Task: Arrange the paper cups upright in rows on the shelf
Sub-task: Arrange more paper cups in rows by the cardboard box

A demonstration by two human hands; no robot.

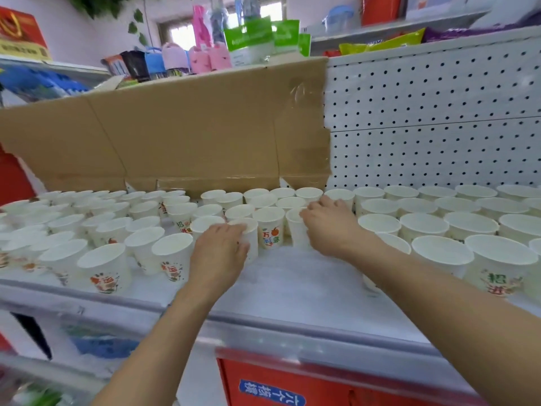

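Setting: a shop aisle. A white shelf has a perforated pegboard back panel on the right and a flattened cardboard sheet leaning along the back at left and centre.
Paper cups: white and all upright with mouths up, filling the shelf to both sides. The rows are neat on the right and looser on the left. A bare strip of shelf lies front and centre.
Left hand: fingers curled round the near cup, which stands at the front of the middle cluster.
Right hand: fingers bent against the rim and side of the white cup. The thumb is hidden and the grip is blurred.
Printed cup: shows a fruit picture and stands between the two held cups, just beside each.
Above: green pouches and pink items sit on an upper level behind the cardboard.
Below: a red box with a blue label sits under the shelf's front rail.
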